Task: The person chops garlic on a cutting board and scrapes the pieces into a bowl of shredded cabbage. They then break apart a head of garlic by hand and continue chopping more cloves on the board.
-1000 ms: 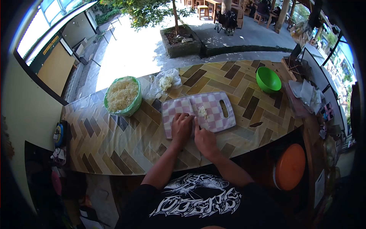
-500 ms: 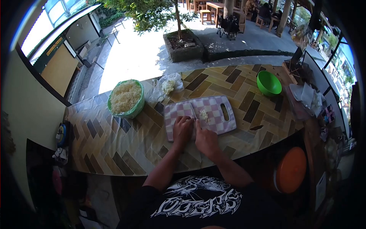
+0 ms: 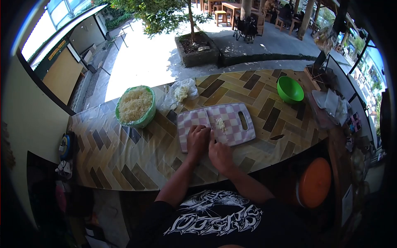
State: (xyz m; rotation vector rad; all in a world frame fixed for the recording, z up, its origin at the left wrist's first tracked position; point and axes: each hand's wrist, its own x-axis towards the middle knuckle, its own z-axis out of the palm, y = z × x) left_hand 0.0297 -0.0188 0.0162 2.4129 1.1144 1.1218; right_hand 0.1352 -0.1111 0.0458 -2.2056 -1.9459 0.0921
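Observation:
A pink-and-white checked cutting board (image 3: 235, 113) lies on the patterned counter in front of me. My right hand (image 3: 220, 156) is closed round the handle of a knife, index finger stretched forward. The thin knife blade (image 3: 208, 118) points away from me over the board. Just left of the blade, my left hand (image 3: 198, 139) rests on the board with its fingers curled down. Whatever is under those fingers is hidden. Right of the blade lies a small heap of pale chopped pieces (image 3: 221, 124), possibly garlic.
A green-lined tub of pale shredded strands (image 3: 135, 105) stands at left. Behind the board, a plastic bag (image 3: 188, 87) holds pale pieces. A green bowl (image 3: 290, 90) sits at back right. Below the counter at right is an orange round object (image 3: 315, 183).
My right hand has drawn slightly back toward me and to the left with the knife. My left hand stays about where it was on the board.

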